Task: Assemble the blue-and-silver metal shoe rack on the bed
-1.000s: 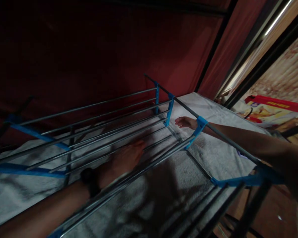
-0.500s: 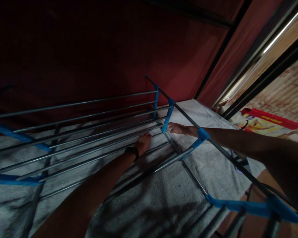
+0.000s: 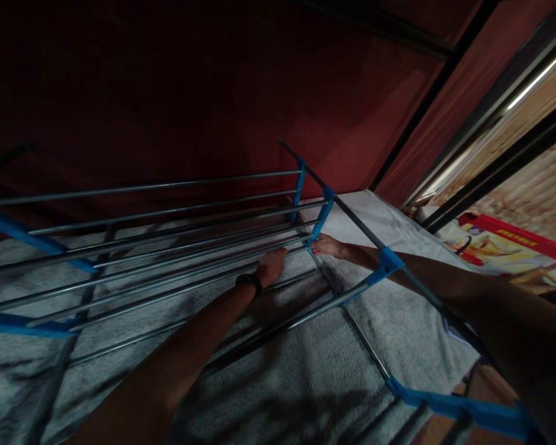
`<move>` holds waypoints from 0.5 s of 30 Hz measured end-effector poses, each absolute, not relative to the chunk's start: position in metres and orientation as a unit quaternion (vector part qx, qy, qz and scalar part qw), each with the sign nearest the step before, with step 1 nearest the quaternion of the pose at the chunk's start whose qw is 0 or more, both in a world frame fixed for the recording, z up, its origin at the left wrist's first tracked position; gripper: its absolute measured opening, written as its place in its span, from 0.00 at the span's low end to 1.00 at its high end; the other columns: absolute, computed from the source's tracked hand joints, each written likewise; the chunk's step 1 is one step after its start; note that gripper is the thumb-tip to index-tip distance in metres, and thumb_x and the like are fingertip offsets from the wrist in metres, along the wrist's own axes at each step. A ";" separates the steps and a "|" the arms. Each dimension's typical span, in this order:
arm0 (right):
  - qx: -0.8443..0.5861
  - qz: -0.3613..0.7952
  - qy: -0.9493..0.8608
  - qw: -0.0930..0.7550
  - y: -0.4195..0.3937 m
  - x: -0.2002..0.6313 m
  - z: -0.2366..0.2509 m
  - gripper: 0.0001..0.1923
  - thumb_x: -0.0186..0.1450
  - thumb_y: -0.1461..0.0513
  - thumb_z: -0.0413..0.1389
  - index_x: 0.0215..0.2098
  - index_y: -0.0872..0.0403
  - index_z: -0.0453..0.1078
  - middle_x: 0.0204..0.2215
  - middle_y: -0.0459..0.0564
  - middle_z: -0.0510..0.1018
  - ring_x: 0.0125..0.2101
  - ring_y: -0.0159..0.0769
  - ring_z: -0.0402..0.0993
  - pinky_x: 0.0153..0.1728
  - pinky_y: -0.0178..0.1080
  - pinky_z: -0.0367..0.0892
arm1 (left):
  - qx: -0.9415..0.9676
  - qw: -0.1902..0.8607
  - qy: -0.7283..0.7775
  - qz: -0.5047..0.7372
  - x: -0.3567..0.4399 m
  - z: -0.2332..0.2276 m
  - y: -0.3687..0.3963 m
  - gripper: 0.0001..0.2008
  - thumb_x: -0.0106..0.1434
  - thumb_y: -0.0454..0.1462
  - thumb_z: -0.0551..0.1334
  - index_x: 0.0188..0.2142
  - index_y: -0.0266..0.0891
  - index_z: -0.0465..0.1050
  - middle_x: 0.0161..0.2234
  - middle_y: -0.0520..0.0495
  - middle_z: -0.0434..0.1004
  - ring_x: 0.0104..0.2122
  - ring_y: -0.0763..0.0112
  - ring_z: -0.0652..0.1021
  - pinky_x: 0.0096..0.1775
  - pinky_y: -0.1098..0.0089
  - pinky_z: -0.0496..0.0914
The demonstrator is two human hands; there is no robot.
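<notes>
A metal tube rack (image 3: 167,287) with blue plastic brackets lies on its side across a grey fuzzy cloth (image 3: 306,364). My left hand (image 3: 270,266), with a black band on its wrist, is closed around one of the long rods near its right end. Just to the right, my right hand (image 3: 328,246) has its fingers pressed on the lower end of a blue bracket (image 3: 323,216), where the rods meet the side tube. My right forearm passes behind the rack's upper side tube (image 3: 354,219). The fingertips of both hands are partly hidden.
A dark red wall (image 3: 241,117) rises behind the rack. To the right lies a red and yellow printed package (image 3: 505,241), below dark frame bars (image 3: 500,164). More rods and a blue bracket (image 3: 463,408) stick out at the lower right, over a brown floor.
My right hand has moved in from just beside the blue bracket and closed on its lower end. My left hand has gripped the rod. The view has shifted slightly.
</notes>
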State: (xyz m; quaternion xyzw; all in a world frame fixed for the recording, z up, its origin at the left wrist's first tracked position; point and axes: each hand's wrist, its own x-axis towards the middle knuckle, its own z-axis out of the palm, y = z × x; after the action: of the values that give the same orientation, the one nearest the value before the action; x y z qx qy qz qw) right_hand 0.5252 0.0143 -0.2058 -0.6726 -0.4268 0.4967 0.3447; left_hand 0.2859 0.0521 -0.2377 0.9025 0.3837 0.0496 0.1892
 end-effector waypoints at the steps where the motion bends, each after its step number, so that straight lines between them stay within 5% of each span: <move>1: -0.681 0.492 -0.420 0.344 0.014 0.524 -0.205 0.13 0.57 0.65 0.66 0.39 0.54 0.72 0.30 0.47 0.78 0.32 0.33 0.75 0.38 0.36 0.76 | 0.901 0.192 0.386 0.048 0.286 -0.237 0.052 0.24 0.70 0.24 0.49 0.61 0.31 0.73 0.54 0.34 0.82 0.54 0.60 0.81 0.60 0.62 0.72; 7: -0.714 0.483 -0.390 0.323 0.014 0.518 -0.197 0.05 0.58 0.68 0.63 0.32 0.56 0.73 0.27 0.48 0.77 0.30 0.31 0.74 0.39 0.36 0.77 | 0.903 0.205 0.374 0.054 0.284 -0.234 0.052 0.26 0.70 0.25 0.50 0.64 0.33 0.71 0.60 0.36 0.78 0.58 0.61 0.79 0.62 0.63 0.70; 15: -0.729 0.475 -0.377 0.316 0.011 0.510 -0.195 0.05 0.57 0.64 0.63 0.32 0.55 0.72 0.29 0.50 0.78 0.34 0.35 0.77 0.41 0.36 0.76 | 0.907 0.205 0.363 0.064 0.287 -0.237 0.053 0.29 0.65 0.21 0.50 0.61 0.33 0.74 0.59 0.36 0.79 0.59 0.62 0.78 0.64 0.63 0.69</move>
State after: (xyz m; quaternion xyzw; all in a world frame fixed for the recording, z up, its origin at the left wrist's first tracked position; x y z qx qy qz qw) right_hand 0.5103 0.0107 -0.1948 -0.7291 -0.3772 0.4754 0.3165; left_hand 0.2869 0.0525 -0.2373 0.9066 0.3635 0.0637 0.2046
